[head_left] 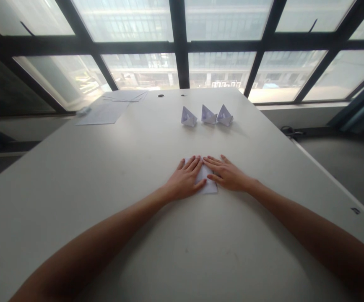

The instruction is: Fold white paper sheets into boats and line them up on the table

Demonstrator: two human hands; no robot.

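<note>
A small folded sheet of white paper lies flat on the white table, partly hidden under both hands. My left hand rests palm down over its left side, fingers stretched out toward the far edge and thumb pointing right. From the other side, my right hand lies flat over the paper's right edge, its fingers spread and pointing left. The fingertips of the two hands nearly meet near the paper's top. Beyond them stand three folded paper boats, the left boat, the middle boat and the right boat.
Loose white paper sheets lie at the table's far left, with a small crumpled clear item beside them. Two dark round spots mark the far tabletop. Dark-framed windows rise behind. A small dark mark is near the right edge.
</note>
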